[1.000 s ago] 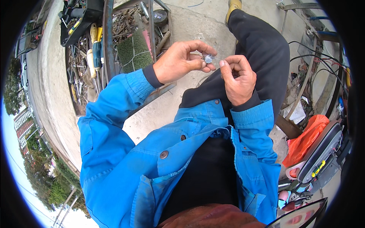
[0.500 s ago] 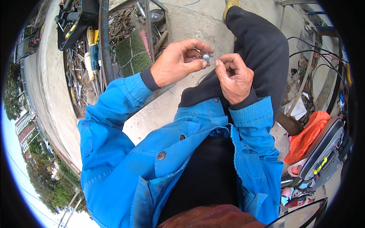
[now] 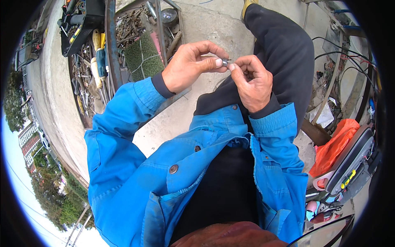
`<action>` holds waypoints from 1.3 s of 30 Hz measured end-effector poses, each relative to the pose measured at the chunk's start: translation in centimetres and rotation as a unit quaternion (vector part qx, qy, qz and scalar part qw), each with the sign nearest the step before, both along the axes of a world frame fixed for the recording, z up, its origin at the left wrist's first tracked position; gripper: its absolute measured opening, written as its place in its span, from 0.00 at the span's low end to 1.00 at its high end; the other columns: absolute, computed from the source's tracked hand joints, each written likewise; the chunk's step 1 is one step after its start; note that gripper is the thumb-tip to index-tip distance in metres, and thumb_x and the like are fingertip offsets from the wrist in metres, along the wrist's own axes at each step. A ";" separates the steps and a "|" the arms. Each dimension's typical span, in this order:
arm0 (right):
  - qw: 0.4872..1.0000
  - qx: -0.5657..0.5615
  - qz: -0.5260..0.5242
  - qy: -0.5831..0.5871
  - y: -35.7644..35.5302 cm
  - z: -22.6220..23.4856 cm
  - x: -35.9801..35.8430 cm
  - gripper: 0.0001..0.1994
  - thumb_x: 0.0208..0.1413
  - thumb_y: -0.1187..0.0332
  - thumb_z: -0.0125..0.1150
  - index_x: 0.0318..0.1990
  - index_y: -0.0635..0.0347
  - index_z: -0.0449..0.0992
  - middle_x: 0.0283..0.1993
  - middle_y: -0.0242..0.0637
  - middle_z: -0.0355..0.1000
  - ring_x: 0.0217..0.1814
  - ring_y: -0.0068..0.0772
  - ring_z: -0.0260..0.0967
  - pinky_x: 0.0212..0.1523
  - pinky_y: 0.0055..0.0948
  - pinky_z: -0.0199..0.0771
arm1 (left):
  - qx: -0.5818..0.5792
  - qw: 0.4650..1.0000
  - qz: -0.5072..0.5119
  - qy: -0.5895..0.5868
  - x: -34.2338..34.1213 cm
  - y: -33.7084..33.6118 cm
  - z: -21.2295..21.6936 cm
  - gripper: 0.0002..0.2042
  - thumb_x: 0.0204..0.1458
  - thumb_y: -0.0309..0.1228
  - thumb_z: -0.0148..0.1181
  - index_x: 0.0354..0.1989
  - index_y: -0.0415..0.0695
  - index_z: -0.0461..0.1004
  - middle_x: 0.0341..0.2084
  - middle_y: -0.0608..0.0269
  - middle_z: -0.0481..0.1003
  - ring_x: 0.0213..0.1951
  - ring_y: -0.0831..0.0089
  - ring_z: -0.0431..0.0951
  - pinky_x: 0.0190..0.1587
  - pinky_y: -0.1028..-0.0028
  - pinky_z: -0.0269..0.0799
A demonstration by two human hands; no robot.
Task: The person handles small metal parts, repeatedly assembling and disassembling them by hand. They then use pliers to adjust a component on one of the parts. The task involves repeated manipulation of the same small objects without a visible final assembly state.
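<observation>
A small round silvery metal part (image 3: 225, 62) is pinched between the thumb and fingers of my left hand (image 3: 190, 65). Its exact kind is too small to make out. My right hand (image 3: 252, 81) is closed in a pinch, with thumb and forefinger tips right at the part's right side. Whether those fingertips hold some tiny piece is hidden. Both hands are above my lap, close to my dark-trousered leg (image 3: 284, 53).
On the left stands a metal-framed tray (image 3: 113, 49) with screwdrivers (image 3: 98, 61), loose hardware and a green mat piece (image 3: 143, 57). At right are black cables (image 3: 343, 55), an orange plastic bag (image 3: 335, 142) and a grey padded seat (image 3: 349, 160). Concrete floor (image 3: 210, 24) lies ahead.
My right fingertips have moved left and up to meet the metal part. In my left hand, the part has turned and the fingers have closed more over it.
</observation>
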State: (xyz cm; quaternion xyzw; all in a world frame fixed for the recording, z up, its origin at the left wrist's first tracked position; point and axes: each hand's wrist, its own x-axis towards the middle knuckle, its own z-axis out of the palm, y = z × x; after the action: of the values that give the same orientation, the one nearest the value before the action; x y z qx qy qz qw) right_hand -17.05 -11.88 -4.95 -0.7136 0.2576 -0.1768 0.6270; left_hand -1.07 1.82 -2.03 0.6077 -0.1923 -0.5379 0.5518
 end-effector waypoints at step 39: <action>0.993 -0.101 0.042 -0.031 -0.6 0.4 -0.2 0.04 0.60 0.77 0.70 0.40 0.64 0.80 0.28 0.29 0.72 0.25 0.14 0.63 0.25 0.20 0.61 | -0.056 0.996 0.027 -0.062 -0.4 -0.2 -0.5 0.04 0.62 0.17 0.61 0.41 0.37 0.73 0.47 0.52 0.80 0.45 0.72 0.84 0.49 0.72 0.84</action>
State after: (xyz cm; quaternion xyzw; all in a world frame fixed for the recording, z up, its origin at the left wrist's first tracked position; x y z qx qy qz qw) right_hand -17.25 -12.44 -4.51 -0.7779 0.1881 -0.1976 0.5661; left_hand -1.47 1.60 -2.51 0.6125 -0.2398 -0.4727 0.5864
